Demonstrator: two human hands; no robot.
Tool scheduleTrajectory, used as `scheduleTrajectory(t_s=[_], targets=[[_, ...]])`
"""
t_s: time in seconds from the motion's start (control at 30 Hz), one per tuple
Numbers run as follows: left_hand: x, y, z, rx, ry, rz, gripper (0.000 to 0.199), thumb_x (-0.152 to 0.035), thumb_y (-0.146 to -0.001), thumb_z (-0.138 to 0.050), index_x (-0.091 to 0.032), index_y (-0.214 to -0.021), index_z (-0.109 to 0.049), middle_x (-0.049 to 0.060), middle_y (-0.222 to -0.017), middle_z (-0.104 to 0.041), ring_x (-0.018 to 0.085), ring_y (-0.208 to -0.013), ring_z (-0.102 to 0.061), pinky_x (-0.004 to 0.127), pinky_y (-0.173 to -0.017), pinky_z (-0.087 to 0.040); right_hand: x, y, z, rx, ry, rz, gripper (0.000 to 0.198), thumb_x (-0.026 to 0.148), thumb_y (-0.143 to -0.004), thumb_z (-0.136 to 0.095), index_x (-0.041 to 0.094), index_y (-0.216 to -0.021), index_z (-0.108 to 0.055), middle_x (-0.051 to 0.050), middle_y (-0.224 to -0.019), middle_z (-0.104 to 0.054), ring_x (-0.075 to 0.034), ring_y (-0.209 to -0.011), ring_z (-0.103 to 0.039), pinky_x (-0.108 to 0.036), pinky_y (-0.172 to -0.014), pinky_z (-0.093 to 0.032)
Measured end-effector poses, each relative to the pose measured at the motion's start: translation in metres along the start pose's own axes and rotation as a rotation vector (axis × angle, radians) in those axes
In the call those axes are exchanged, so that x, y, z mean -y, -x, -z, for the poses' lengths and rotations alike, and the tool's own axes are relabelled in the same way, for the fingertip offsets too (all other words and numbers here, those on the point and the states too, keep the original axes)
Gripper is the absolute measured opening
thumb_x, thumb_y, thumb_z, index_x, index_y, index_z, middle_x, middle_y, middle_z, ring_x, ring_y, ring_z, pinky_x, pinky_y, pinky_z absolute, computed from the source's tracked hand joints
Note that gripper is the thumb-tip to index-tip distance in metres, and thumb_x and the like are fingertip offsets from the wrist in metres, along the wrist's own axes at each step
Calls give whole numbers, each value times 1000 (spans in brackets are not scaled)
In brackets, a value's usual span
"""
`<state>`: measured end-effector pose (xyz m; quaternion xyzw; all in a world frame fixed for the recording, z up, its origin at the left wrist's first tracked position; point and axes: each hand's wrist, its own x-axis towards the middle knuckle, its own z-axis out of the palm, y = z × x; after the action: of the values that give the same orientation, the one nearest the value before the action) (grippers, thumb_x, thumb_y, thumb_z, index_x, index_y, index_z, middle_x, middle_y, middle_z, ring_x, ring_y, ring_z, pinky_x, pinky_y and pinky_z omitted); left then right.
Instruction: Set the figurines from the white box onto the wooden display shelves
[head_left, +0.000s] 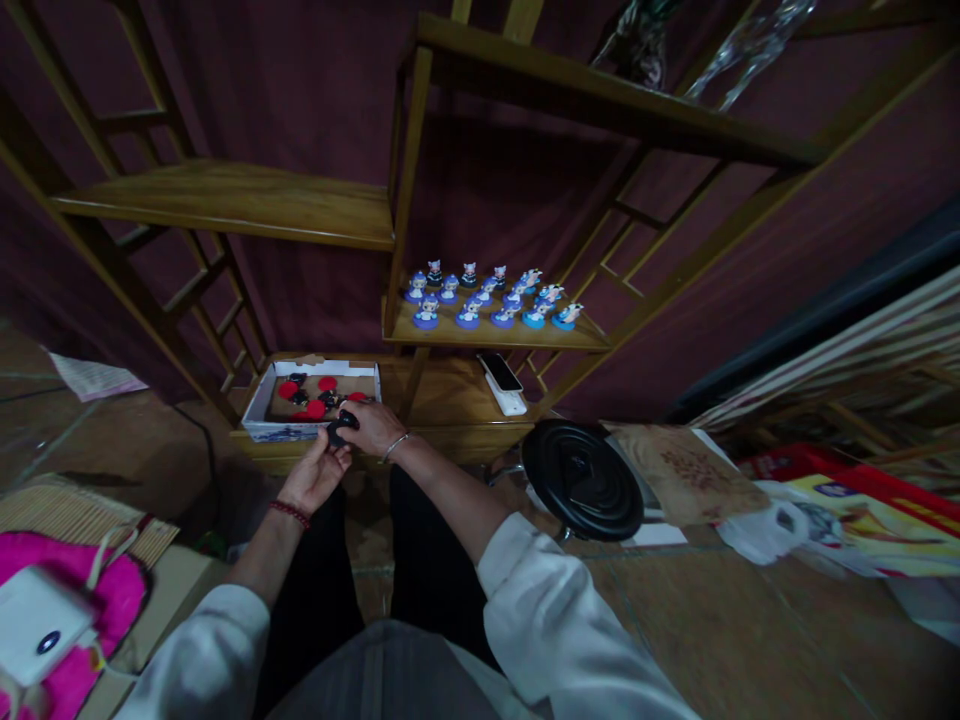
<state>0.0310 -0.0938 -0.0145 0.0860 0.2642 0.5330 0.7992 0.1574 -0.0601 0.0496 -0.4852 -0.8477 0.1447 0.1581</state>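
My left hand [316,478] and my right hand [373,428] meet just in front of a shallow white box [259,405]. Between them, both sets of fingers grip a small black figurine [342,428], whose details are too dark and small to make out. Inside the box lie several figurines with red round bases [327,384] and black bodies, some tipped over. The right hand partly covers the box's near right corner. Up on the middle shelf stand rows of small figurines [469,312] with purple, blue and dark bases.
A phone [501,372] rests on a white case or box [510,402] on the lower shelf. To the right are a black round stool [583,478] and a yellow-red package [862,520]. A white device [41,625] lies on pink cloth at left. Wooden shelf boards [232,205] overhang.
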Motion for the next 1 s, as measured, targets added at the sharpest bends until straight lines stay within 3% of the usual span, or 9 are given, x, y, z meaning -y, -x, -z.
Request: scheduleTrajectory(t_s=[0.47, 1.0], targets=[[1, 0, 1, 7, -10, -24, 13, -27, -76, -56, -14, -79, -59, 2, -68, -59, 11, -59, -54, 20, -47, -41, 5, -1, 2, 16, 54, -100, 32, 36, -74, -51, 21, -102, -54, -5, -90, -64, -18, -82, -59, -26, -69, -41], [1, -2, 3, 9, 4, -28, 9, -23, -76, -55, -15, -79, -59, 3, -69, -59, 11, -61, -55, 21, -50, -43, 8, -2, 3, 36, 112, -158, 29, 41, -74, -48, 20, -93, -56, -5, -84, -65, -18, -77, -60, -25, -63, -42]])
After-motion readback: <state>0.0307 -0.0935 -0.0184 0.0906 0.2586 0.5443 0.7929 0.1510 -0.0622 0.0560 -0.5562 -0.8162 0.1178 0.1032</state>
